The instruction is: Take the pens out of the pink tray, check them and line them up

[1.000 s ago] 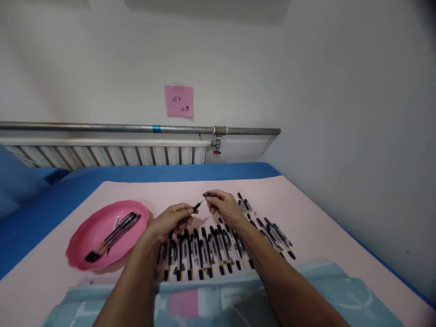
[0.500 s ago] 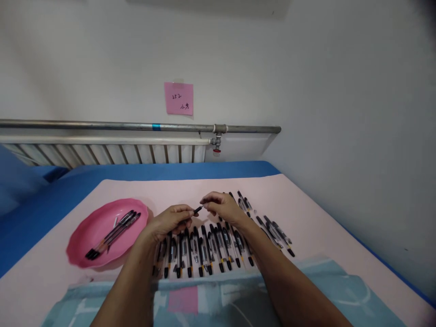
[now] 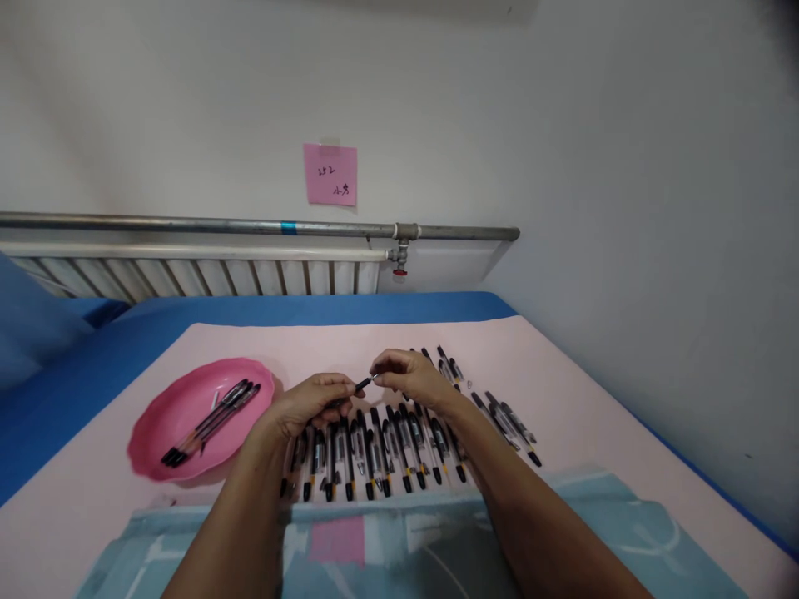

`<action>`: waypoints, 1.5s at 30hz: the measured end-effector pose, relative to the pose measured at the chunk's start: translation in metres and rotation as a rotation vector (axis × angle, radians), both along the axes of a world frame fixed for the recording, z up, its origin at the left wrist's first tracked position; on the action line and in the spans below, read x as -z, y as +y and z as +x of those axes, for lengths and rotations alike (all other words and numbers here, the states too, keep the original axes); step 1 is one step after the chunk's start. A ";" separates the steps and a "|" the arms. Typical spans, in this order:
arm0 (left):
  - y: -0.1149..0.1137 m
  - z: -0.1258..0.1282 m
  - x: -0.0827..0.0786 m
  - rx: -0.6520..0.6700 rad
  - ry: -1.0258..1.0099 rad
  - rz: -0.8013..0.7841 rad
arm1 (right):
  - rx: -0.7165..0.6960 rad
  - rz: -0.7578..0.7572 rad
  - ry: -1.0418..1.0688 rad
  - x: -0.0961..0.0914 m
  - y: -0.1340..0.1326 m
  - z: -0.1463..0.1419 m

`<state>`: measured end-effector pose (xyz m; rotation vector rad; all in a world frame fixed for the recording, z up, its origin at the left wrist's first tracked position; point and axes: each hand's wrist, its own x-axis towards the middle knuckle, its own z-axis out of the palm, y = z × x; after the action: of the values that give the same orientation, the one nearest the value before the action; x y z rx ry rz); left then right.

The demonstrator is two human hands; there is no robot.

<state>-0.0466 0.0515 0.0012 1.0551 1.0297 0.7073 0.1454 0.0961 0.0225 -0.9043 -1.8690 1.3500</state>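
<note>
My left hand (image 3: pixel 315 398) is closed around a pen (image 3: pixel 363 384), whose black front end points up to the right. At that end my right hand (image 3: pixel 409 374) pinches a small silvery pen tip (image 3: pixel 374 377) between thumb and fingers. Most of the pen's barrel is hidden by the left hand. Below both hands lies a row of pen parts (image 3: pixel 368 453), clear barrels with black ends and black caps, with small metal tips among them. More pen parts (image 3: pixel 505 424) lie to the right, and others (image 3: pixel 450 366) are behind the right hand.
On the left, a pink scalloped dish (image 3: pixel 146 433) holds several pens (image 3: pixel 212 424) and a small white piece. Pink cloth (image 3: pixel 300 341) covers the table, with blue at its edges. A blue patterned cloth (image 3: pixel 580 516) lies in front. Behind are a radiator (image 3: pixel 268 277) and pipe.
My right hand's fingertips have closed in at the pen's end, where a silvery tip now shows. The view has shifted slightly; the laid-out parts look unmoved.
</note>
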 end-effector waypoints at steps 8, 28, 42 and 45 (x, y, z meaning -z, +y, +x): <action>0.000 0.000 0.000 0.015 0.021 0.032 | 0.033 -0.049 -0.029 0.006 0.001 -0.003; 0.001 0.002 -0.001 -0.001 -0.012 0.054 | 0.082 -0.026 -0.097 0.009 0.001 -0.005; 0.001 0.001 -0.003 -0.006 -0.054 0.026 | -0.021 -0.226 0.070 0.014 0.004 -0.002; 0.002 0.003 -0.003 -0.021 -0.008 0.035 | 0.001 -0.228 0.067 0.015 0.004 -0.004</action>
<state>-0.0438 0.0531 0.0044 1.0724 1.0262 0.7488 0.1413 0.0997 0.0077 -0.9601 -1.6873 1.5966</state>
